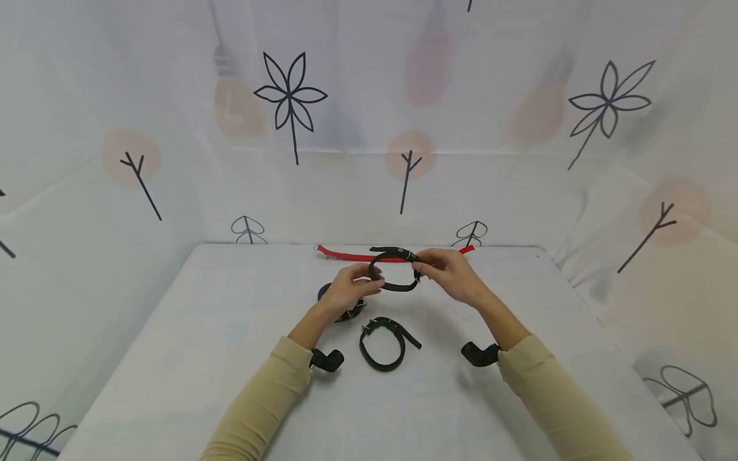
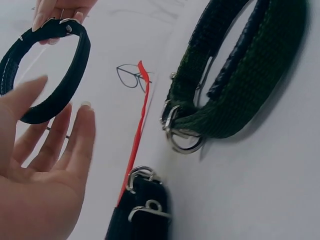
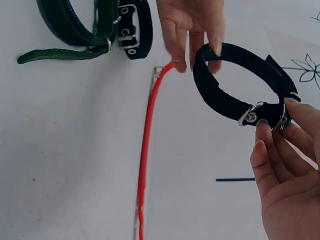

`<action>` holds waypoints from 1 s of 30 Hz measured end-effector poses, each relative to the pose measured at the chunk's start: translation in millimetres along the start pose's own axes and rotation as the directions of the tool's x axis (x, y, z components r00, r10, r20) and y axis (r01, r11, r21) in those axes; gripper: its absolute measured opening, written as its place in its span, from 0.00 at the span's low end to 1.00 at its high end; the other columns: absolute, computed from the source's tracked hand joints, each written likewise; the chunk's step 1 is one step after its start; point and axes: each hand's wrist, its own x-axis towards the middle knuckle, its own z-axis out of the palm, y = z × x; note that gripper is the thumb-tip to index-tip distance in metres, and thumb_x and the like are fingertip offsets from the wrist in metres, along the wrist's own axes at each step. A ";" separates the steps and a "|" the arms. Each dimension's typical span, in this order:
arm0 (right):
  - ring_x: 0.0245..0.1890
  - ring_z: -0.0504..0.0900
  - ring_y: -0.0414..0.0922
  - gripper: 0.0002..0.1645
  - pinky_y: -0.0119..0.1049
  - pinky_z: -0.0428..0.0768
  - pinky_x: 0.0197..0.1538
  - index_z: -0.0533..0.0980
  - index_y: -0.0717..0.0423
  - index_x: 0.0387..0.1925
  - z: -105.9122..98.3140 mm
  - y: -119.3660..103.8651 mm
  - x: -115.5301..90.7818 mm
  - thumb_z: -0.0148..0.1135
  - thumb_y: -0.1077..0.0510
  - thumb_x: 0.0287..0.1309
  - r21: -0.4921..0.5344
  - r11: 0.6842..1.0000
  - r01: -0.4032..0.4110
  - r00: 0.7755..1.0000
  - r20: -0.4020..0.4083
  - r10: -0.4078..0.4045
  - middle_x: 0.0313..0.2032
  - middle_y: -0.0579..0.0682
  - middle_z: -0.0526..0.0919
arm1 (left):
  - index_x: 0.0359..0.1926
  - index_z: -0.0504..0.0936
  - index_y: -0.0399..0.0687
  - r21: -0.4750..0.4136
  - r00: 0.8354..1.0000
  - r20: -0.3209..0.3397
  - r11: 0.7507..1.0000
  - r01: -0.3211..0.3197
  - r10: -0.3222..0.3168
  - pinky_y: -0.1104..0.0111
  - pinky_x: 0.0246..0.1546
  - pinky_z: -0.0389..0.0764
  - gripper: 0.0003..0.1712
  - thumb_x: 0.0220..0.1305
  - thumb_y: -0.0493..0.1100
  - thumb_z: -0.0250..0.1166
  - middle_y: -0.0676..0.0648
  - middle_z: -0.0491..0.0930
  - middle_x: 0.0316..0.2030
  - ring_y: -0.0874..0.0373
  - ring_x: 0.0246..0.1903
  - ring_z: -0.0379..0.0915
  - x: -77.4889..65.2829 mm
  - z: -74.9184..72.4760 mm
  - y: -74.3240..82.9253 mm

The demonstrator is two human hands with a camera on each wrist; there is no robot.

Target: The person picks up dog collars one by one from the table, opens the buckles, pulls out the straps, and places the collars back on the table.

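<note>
A black buckled collar (image 1: 398, 287), closed into a loop, is held up above the table between both hands. My right hand (image 1: 452, 275) pinches it at the buckle end, thumb and fingertips by the metal buckle (image 3: 251, 117). My left hand (image 1: 344, 291) has its thumb and fingers about the opposite side of the loop. Below lies a dark green collar (image 2: 270, 85), buckled round with its tail sticking out. Another dark collar (image 3: 145, 30) with metal fittings lies partly behind my left hand in the head view.
Along the back of the white table (image 1: 230, 333) lies a long red strap (image 1: 346, 257) with a metal fitting at one end. Behind it hangs a pale cloth (image 1: 346, 192) printed with plants and bulbs. Black wrist mounts (image 1: 480, 354) jut out beside both sleeves.
</note>
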 end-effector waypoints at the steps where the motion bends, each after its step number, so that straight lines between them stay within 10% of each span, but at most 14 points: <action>1: 0.40 0.84 0.48 0.14 0.41 0.81 0.45 0.83 0.59 0.52 -0.6 -0.9 0.5 0.65 0.56 0.70 0.003 1.000 0.002 1.000 0.009 -0.002 0.43 0.53 0.87 | 0.56 0.80 0.39 0.030 1.000 0.006 1.000 -0.008 0.008 0.55 0.58 0.80 0.18 0.70 0.41 0.69 0.41 0.80 0.54 0.50 0.53 0.82 -0.3 -0.8 1.2; 11: 0.44 0.83 0.50 0.15 0.45 0.80 0.51 0.83 0.57 0.55 0.4 -7.6 4.6 0.64 0.57 0.71 0.048 0.997 0.056 0.992 0.112 -0.061 0.47 0.52 0.85 | 0.61 0.79 0.48 0.349 0.985 0.101 0.923 -0.164 0.137 0.59 0.48 0.82 0.22 0.75 0.54 0.62 0.46 0.82 0.52 0.51 0.47 0.83 -1.0 9.1 17.2; 17: 0.44 0.82 0.49 0.14 0.45 0.80 0.50 0.84 0.56 0.54 4.7 -10.2 7.2 0.64 0.57 0.71 0.043 0.996 0.075 0.986 0.146 -0.081 0.45 0.50 0.85 | 0.57 0.82 0.47 0.241 0.985 0.048 0.955 -0.172 0.165 0.67 0.32 0.72 0.19 0.74 0.52 0.64 0.47 0.80 0.34 0.36 0.34 0.76 -2.0 16.9 22.7; 21: 0.43 0.81 0.47 0.13 0.44 0.81 0.49 0.84 0.54 0.53 6.0 -12.0 8.0 0.64 0.57 0.71 0.018 0.996 0.084 0.983 0.165 -0.086 0.44 0.50 0.85 | 0.50 0.86 0.46 0.141 0.984 -0.038 0.976 -0.168 0.175 0.68 0.28 0.66 0.15 0.70 0.50 0.68 0.49 0.72 0.24 0.45 0.26 0.68 -1.1 20.7 23.1; 30: 0.44 0.80 0.45 0.11 0.47 0.80 0.52 0.85 0.52 0.50 8.5 -19.1 9.4 0.65 0.53 0.70 -0.063 0.993 0.102 0.983 0.158 -0.091 0.42 0.45 0.84 | 0.48 0.88 0.48 0.054 0.982 -0.117 0.988 -0.142 0.148 0.70 0.28 0.69 0.15 0.64 0.49 0.74 0.54 0.85 0.39 0.59 0.33 0.70 0.1 22.0 22.2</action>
